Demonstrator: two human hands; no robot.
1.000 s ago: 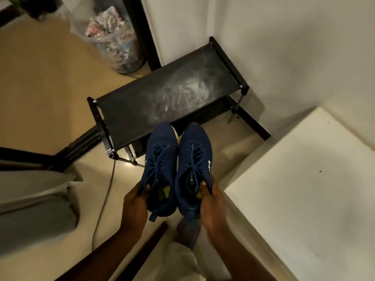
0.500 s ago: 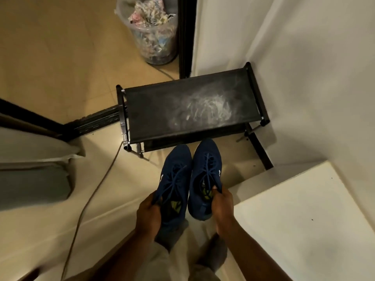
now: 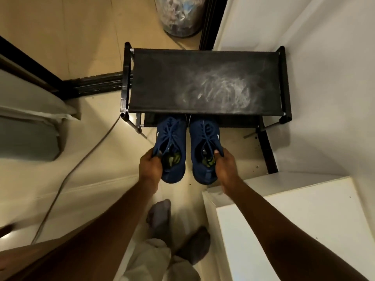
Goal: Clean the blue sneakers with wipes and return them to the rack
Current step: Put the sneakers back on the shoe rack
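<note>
Two blue sneakers point toes-first under the top shelf of a black shoe rack (image 3: pixel 162 82), whose dusty fabric top carries white smears. My left hand (image 3: pixel 151 166) grips the collar of the left sneaker (image 3: pixel 172 136). My right hand (image 3: pixel 225 169) grips the collar of the right sneaker (image 3: pixel 204 136). The toes of both shoes are hidden beneath the shelf's front edge, over a lower shelf seen only as a dark strip. Yellow-green insoles show inside both shoes. No wipes are in view.
A white cabinet top (image 3: pixel 304 230) stands close at the right. White walls box in the rack on the right. A mesh bin (image 3: pixel 180 15) full of scraps stands behind the rack. A grey cable (image 3: pixel 67 179) runs across the floor at left. My socked feet (image 3: pixel 160 216) are below.
I have bent lower and closer to the rack. Both hands have carried the sneakers forward and down, so their toes now sit under the top shelf.
</note>
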